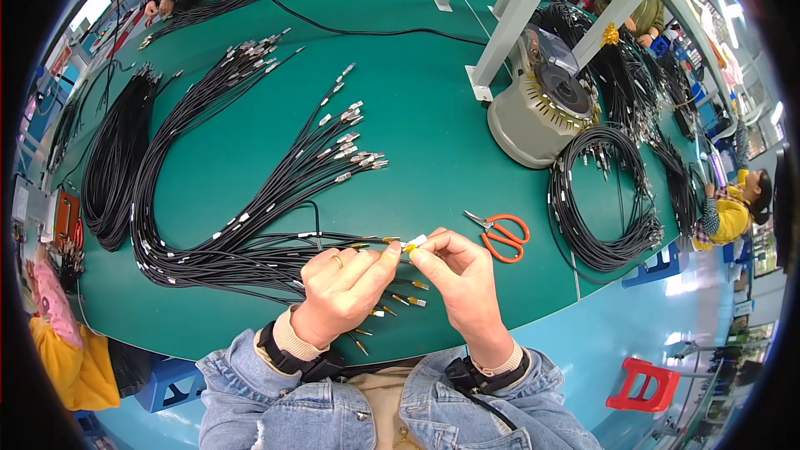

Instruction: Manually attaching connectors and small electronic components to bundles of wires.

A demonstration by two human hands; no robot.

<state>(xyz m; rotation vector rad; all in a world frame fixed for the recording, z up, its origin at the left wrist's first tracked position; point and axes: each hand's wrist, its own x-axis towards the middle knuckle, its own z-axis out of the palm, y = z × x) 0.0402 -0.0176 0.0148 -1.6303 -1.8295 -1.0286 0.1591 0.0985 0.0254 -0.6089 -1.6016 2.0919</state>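
A bundle of black cables (143,200) curves in a U over the green table, and its near ends run beneath my left hand (343,285). That hand, with a ring on one finger, is closed in a pinch on a cable end. Fingertips of my right hand (458,277) meet it, pinching a small white-and-yellow piece (413,244) at the cable's tip. Just what this piece is, I cannot make out. Several loose cable ends (415,302) with gold and white tips fan out below my hands. Orange-handled scissors (504,239) lie open right of my right hand.
A grey round machine (542,108) stands at the back right beside metal posts (512,21). A coiled cable bundle (560,200) lies near the right edge. The green table (417,117) holds further bundles at left and back. A red stool (643,385) stands on the floor; other people work around.
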